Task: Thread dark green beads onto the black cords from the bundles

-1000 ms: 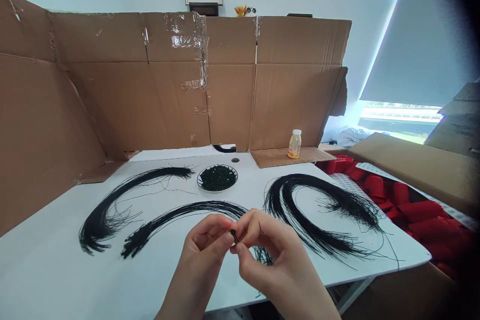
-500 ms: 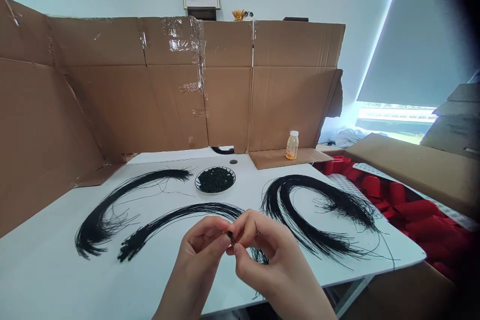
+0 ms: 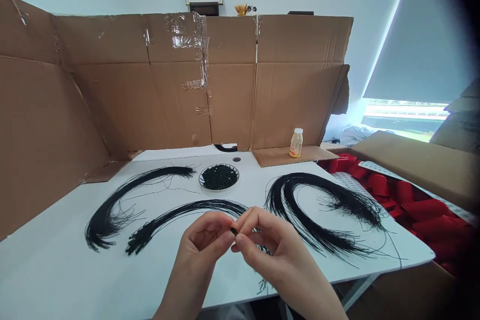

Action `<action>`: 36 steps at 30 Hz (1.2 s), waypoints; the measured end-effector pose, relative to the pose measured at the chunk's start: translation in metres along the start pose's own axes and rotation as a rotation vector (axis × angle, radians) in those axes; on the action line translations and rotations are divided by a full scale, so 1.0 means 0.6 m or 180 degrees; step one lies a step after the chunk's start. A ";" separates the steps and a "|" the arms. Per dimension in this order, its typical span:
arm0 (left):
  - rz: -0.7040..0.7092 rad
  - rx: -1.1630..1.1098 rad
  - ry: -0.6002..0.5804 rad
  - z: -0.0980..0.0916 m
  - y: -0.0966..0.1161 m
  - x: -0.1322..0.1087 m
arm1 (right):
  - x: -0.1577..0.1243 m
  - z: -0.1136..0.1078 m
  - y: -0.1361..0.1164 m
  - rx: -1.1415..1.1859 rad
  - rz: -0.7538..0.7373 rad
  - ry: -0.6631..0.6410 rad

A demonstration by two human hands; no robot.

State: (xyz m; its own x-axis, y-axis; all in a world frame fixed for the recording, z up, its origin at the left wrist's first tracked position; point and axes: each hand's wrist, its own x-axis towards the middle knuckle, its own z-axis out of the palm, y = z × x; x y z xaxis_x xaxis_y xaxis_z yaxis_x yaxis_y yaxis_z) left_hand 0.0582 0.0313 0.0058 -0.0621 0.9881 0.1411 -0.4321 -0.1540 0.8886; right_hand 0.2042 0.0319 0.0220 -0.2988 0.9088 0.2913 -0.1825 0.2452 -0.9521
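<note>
Tiny black piece (image 3: 234,231), mostly hidden, pinched between fingers (image 3: 247,220)

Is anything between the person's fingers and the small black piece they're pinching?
Nothing visible: the left hand and right hand pinch the small black piece directly between their fingers.

Small black piece (image 3: 234,231) mostly hidden between left hand (image 3: 202,244) and right hand (image 3: 275,252), too small to identify, left forearm (image 3: 180,297) and right forearm (image 3: 315,297) cut off by bottom edge, black cord bundle (image 3: 195,205) partly hidden behind hands, black granules (image 3: 219,177) too small to tell apart, red cups (image 3: 423,210) fading into dark right corner
</note>
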 end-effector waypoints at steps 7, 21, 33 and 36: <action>0.0069 0.0332 -0.0400 -0.037 0.008 0.011 | 0.004 -0.012 0.011 -0.0264 0.0287 -0.0325; -0.0300 0.4241 -0.0728 -0.191 -0.051 0.059 | -0.001 -0.053 0.002 -0.1189 0.0303 0.0059; -0.0258 0.4303 -0.0653 -0.178 -0.073 0.067 | 0.003 -0.034 0.006 -0.1213 0.0355 -0.0124; -0.0216 0.4181 -0.0599 -0.178 -0.076 0.068 | 0.009 -0.027 0.006 -0.1098 0.0431 -0.0150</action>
State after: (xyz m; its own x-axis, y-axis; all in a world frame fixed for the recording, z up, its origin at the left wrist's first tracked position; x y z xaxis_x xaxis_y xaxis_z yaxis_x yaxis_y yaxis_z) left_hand -0.0204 0.0792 -0.0757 0.0957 0.9945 0.0433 0.7616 -0.1012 0.6400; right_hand 0.2173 0.0434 0.0190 -0.3429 0.9262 0.1568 0.1857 0.2304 -0.9552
